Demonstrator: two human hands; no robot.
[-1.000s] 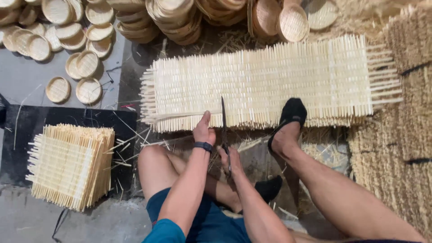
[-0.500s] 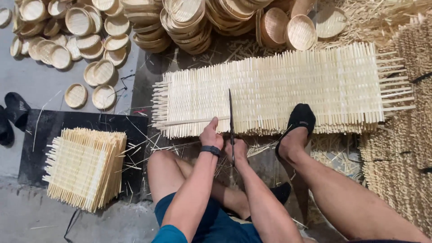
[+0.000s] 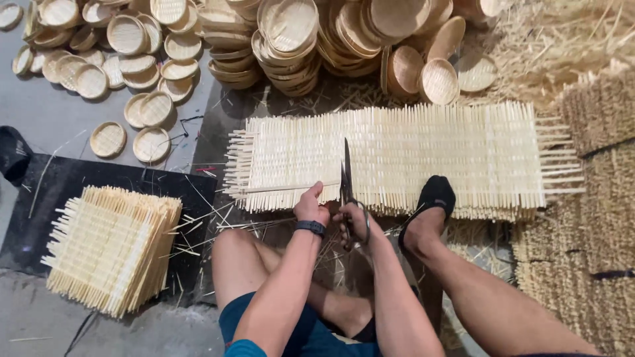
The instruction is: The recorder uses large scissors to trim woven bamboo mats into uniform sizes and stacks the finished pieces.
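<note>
Woven bamboo mat (image 3: 397, 155) is lying flat on the floor, pinned by a black-socked foot (image 3: 433, 195). The right hand (image 3: 356, 221) is gripping black scissors (image 3: 346, 173) over the mat, while the left hand (image 3: 311, 206) is pinching its near edge beside the blades

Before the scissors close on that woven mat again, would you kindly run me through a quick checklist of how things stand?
1. Right hand grips the dark metal scissors: ok.
2. Blades lie over the long pale woven bamboo mat: ok.
3. Left hand holds down the mat's near edge, left of the blades: ok.
4. Left fingers apart from the blades: cannot tell, they sit close.
5. Foot in the black sock pins the mat's near edge: ok.
6. Blades open or closed: cannot tell.
</note>
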